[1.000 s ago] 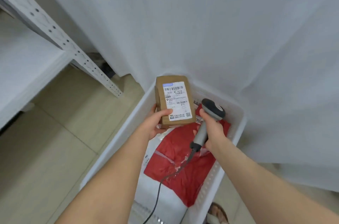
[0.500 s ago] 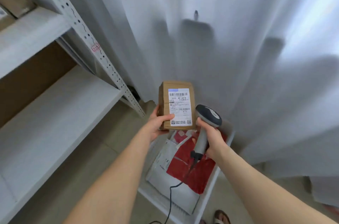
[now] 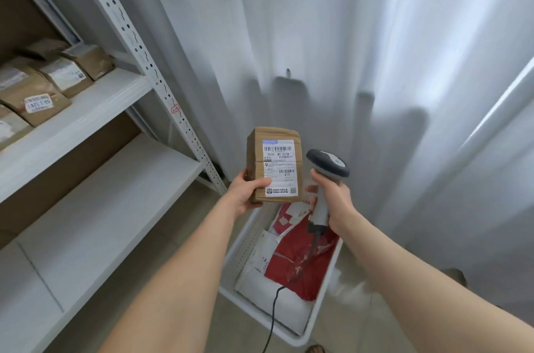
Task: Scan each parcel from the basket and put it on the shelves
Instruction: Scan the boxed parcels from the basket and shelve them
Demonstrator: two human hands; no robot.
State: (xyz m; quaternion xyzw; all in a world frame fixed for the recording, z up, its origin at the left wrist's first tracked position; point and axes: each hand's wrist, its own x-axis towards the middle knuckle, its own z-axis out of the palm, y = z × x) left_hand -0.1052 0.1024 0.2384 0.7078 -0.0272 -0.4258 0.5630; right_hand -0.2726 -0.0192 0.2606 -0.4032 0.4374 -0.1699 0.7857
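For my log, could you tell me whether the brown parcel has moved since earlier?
Yes: the left hand has lifted the brown parcel higher above the white basket.

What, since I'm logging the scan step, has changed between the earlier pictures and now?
The left hand and right hand rose, carrying the brown box and scanner higher above the basket; shelves holding parcels came into view. Both grips unchanged; the red mailer stays in the basket.

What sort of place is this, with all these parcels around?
Likely a parcel depot or pickup-point stockroom: steel shelving holds labelled cardboard parcels, a white basket holds a red mailer bag, the right hand grips a barcode scanner, the left hand a labelled box.
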